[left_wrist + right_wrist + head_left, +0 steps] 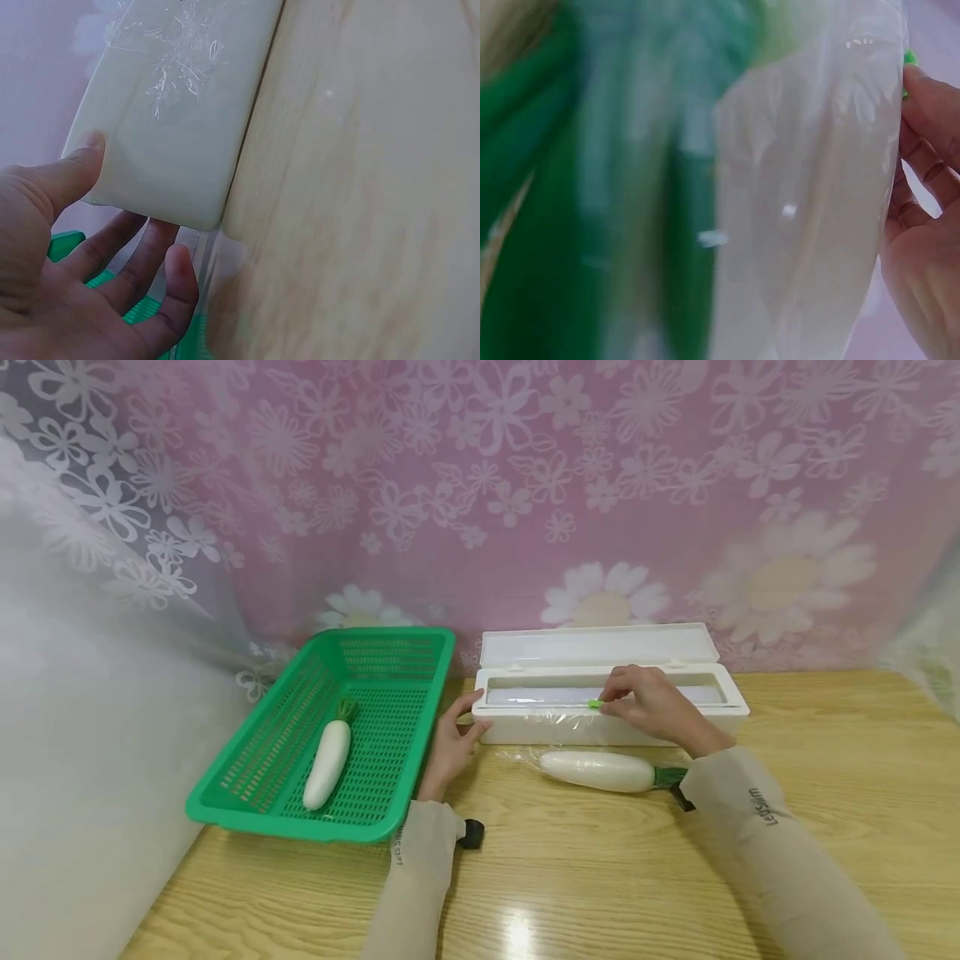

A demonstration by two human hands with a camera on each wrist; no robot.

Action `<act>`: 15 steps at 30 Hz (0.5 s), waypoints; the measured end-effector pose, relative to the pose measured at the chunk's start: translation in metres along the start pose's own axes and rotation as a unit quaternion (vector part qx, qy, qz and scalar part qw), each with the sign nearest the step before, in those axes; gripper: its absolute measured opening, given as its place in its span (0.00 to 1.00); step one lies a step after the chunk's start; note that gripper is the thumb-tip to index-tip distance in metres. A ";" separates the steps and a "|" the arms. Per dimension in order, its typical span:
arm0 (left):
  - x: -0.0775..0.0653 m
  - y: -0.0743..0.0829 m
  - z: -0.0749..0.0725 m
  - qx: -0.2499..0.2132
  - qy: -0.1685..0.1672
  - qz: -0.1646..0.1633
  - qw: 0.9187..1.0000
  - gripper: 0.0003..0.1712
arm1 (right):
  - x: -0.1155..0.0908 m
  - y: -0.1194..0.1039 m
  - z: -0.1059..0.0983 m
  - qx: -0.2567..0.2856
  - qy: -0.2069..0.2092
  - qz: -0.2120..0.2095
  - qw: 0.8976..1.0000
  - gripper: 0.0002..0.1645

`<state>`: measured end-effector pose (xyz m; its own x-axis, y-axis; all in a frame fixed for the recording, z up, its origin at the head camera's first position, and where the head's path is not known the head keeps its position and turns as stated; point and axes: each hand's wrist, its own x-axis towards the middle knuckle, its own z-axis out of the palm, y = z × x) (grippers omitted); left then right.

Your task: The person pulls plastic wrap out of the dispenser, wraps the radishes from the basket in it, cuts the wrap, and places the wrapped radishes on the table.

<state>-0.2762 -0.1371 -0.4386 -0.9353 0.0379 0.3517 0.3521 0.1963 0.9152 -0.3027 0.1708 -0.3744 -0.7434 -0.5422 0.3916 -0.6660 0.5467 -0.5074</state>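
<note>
A white cling film dispenser [615,732] stands on the table with its lid [600,646] raised at the back. My left hand [450,747] holds its left end; in the left wrist view the thumb lies on the front face and fingers touch the end. With thumb and fingertips my right hand [656,706] pinches the small green slide cutter [595,703] on the dispenser's front rim. Crumpled cling film [184,56] clings to the front face. Just before the dispenser lies a white radish [596,772] in clear film, its green stalks to the right.
To the left is a green plastic basket [408,777] with another white radish [327,766] inside. Behind everything hangs a pink flowered curtain [465,527]. The wooden table [570,877] extends in front. Wrapped radish and green stalks [690,285] fill much of the right wrist view, blurred.
</note>
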 end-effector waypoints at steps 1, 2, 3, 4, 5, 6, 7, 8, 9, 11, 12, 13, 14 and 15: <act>0.000 0.000 0.001 -0.001 -0.001 -0.001 1.000 0.26 | -0.002 0.001 -0.002 -0.005 0.003 -0.005 1.000 0.06; 0.001 0.001 0.003 -0.001 -0.003 0.000 1.000 0.26 | -0.005 0.003 -0.005 -0.010 0.007 -0.010 1.000 0.06; 0.001 0.001 0.004 0.001 -0.004 0.001 1.000 0.26 | -0.008 0.005 -0.008 -0.015 0.012 -0.015 1.000 0.07; 0.002 0.001 0.004 0.002 -0.005 -0.001 1.000 0.26 | -0.012 0.007 -0.011 -0.024 0.019 -0.021 0.999 0.07; 0.003 0.001 0.005 0.006 -0.005 0.000 1.000 0.26 | -0.015 0.009 -0.014 -0.031 0.025 -0.028 0.999 0.08; 0.003 0.001 0.005 0.008 -0.003 -0.003 1.000 0.26 | -0.019 0.012 -0.017 -0.041 0.032 -0.034 0.998 0.09; 0.004 0.001 0.005 0.011 -0.001 -0.002 1.000 0.26 | -0.023 0.016 -0.021 -0.050 0.038 -0.040 0.997 0.09; 0.005 0.000 0.004 0.014 0.002 -0.002 1.000 0.26 | -0.027 0.019 -0.025 -0.056 0.042 -0.046 0.997 0.10; 0.005 0.000 0.003 0.015 0.005 -0.004 1.000 0.26 | -0.031 0.022 -0.028 -0.060 0.044 -0.049 0.996 0.11; 0.004 -0.002 0.002 0.013 0.008 -0.006 1.000 0.26 | -0.038 0.029 -0.035 -0.068 0.045 -0.052 0.995 0.12; 0.004 -0.003 0.001 0.011 0.008 -0.005 1.000 0.26 | -0.041 0.032 -0.039 -0.071 0.046 -0.051 0.995 0.13; 0.003 -0.004 0.000 0.008 0.007 0.003 1.000 0.26 | -0.044 0.035 -0.042 -0.072 0.047 -0.054 0.995 0.14; 0.002 -0.005 -0.001 0.004 0.007 0.009 1.000 0.25 | -0.047 0.038 -0.045 -0.074 0.047 -0.056 0.995 0.15; 0.001 -0.006 -0.002 -0.001 0.006 0.015 1.000 0.25 | -0.049 0.041 -0.047 -0.077 0.047 -0.058 0.994 0.16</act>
<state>-0.2789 -0.1400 -0.4433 -0.9239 0.0314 0.3812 0.3798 0.1937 0.9045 -0.2964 0.2497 -0.3782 -0.6585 -0.5498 0.5139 -0.7439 0.5793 -0.3333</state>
